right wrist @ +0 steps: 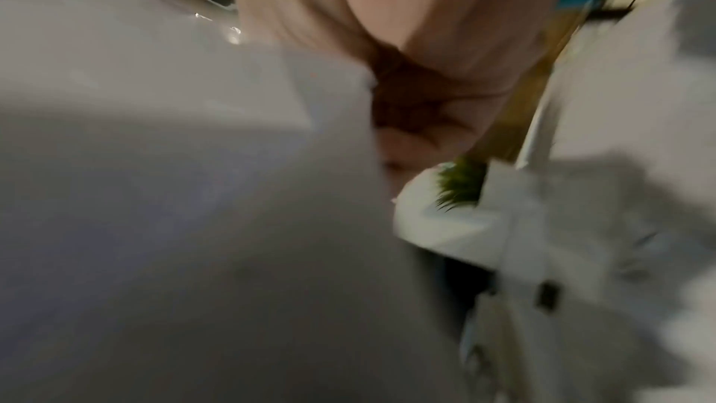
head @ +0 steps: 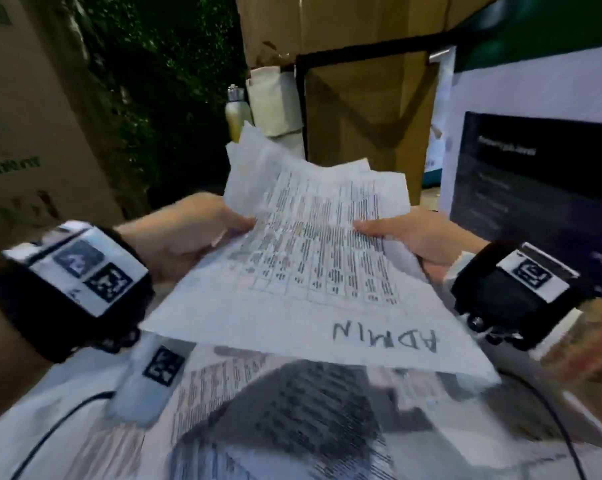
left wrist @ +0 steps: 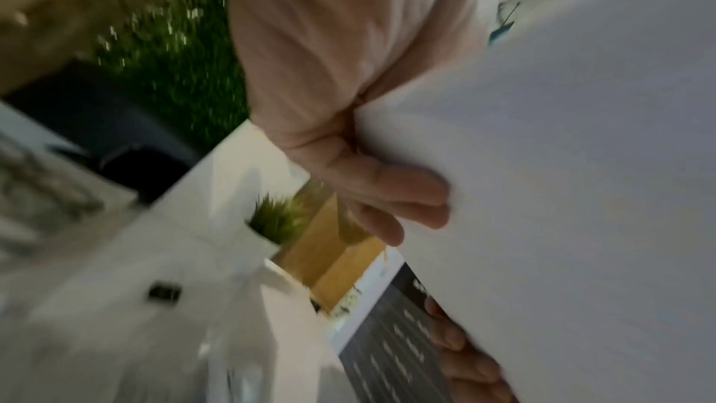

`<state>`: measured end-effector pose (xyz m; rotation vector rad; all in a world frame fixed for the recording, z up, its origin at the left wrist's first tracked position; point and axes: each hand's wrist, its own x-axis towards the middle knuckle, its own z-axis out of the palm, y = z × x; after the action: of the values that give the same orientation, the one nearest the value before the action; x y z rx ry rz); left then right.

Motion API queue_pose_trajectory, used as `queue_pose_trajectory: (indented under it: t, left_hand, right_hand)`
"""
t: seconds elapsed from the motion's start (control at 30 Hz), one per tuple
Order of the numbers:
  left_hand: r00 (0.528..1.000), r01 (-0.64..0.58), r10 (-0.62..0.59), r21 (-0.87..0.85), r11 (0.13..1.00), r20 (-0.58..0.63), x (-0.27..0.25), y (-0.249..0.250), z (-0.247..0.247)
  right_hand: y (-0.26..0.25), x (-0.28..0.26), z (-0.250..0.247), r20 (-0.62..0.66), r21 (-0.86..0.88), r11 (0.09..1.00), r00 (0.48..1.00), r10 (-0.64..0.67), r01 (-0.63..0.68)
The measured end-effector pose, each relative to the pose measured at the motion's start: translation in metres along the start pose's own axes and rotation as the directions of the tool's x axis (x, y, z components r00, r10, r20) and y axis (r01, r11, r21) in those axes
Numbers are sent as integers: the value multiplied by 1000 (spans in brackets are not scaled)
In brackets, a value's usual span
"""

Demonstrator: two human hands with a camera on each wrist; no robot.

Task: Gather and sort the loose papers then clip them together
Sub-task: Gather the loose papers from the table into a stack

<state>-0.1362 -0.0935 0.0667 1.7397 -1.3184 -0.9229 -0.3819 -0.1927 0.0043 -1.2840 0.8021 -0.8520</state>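
Both hands hold up a loose sheaf of printed papers [head: 313, 258] above the white table; the top sheet carries a table of text and the handwritten word ADMIN. My left hand [head: 202, 233] pinches the sheaf's left edge, thumb on top. From the right, my right hand [head: 407, 233] pinches the other edge. In the left wrist view the fingers [left wrist: 387, 195] curl under the white back of the papers [left wrist: 562, 180]. The right wrist view is blurred; the papers [right wrist: 186, 195] fill its left side. More printed sheets [head: 292, 420] lie on the table under the sheaf. No clip is visible.
A white device with a marker tag [head: 147, 379] and a black cable [head: 50, 431] lie on the table at the lower left. Cardboard boxes [head: 362, 98], a bottle [head: 235, 112] and a dark printed board [head: 535, 188] stand behind. A small potted plant [left wrist: 279, 219] sits on the table.
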Motion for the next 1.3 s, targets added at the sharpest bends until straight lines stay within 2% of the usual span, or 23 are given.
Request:
queue_pose_trajectory:
  t: [0.07, 0.1, 0.17, 0.2, 0.27, 0.33, 0.5, 0.63, 0.73, 0.83, 0.9, 1.0, 1.07, 1.13, 1.2, 1.23, 1.3]
  left_hand:
    - [991, 115, -108, -96, 989, 75, 14, -25, 56]
    - [980, 174, -163, -95, 980, 115, 22, -40, 80]
    - [956, 249, -245, -2, 969, 160, 34, -63, 119]
    - [946, 266, -274, 69, 961, 171, 37, -72, 135]
    - [934, 294, -316, 144, 945, 168, 43, -86, 161]
    - [934, 308, -330, 159, 938, 140, 48, -91, 176]
    - [926, 345, -355, 92, 934, 126, 63, -103, 189]
    - [954, 276, -284, 93, 957, 92, 69, -113, 189]
    - [968, 237, -242, 80, 968, 59, 66, -113, 183]
    - [979, 205, -204, -36, 978, 26, 62, -114, 182]
    - [989, 139, -144, -175, 975, -17, 55, -111, 180]
    - [972, -84, -1, -350, 933, -235, 34, -92, 163]
    - [913, -291, 154, -341, 894, -377, 15, -72, 145]
    - [808, -501, 336, -266, 823, -483, -1, -51, 124]
    - [713, -634, 452, -218, 742, -536, -13, -36, 106]
    - [683, -674, 484, -217, 706, -546, -16, -34, 98]
    - [678, -709, 519, -278, 648, -520, -22, -35, 89]
  right_hand:
    - [21, -2, -37, -168, -308, 948, 985, 32, -84]
    - [34, -6, -53, -249, -457, 873, 967, 57, -169]
    - [61, -10, -81, -367, -524, 788, 920, 134, -324]
    - [71, -15, -88, -375, -520, 774, 911, 174, -362]
    - [85, -20, -97, -374, -571, 720, 906, 199, -394]
    - [92, -21, -101, -392, -634, 661, 904, 172, -401]
    - [99, -13, -99, -396, -641, 682, 913, 101, -353]
    - [101, -13, -93, -393, -608, 761, 918, -43, -225]
    - [97, -16, -87, -357, -625, 758, 932, -62, -188]
    - [87, -22, -82, -321, -614, 780, 941, -105, -122]
    - [74, -27, -80, -299, -533, 846, 938, -174, -13]
    - [47, -38, -71, -305, -329, 925, 906, -295, 190]
    - [31, -47, -64, -297, -206, 912, 865, -404, 355]
    - [17, -55, -56, -278, -95, 870, 826, -490, 484]
    - [5, -62, -48, -248, 3, 830, 804, -540, 558]
    - [-1, -66, -45, -238, 51, 813, 797, -554, 580]
    - [-7, -71, -39, -241, 102, 789, 785, -571, 606]
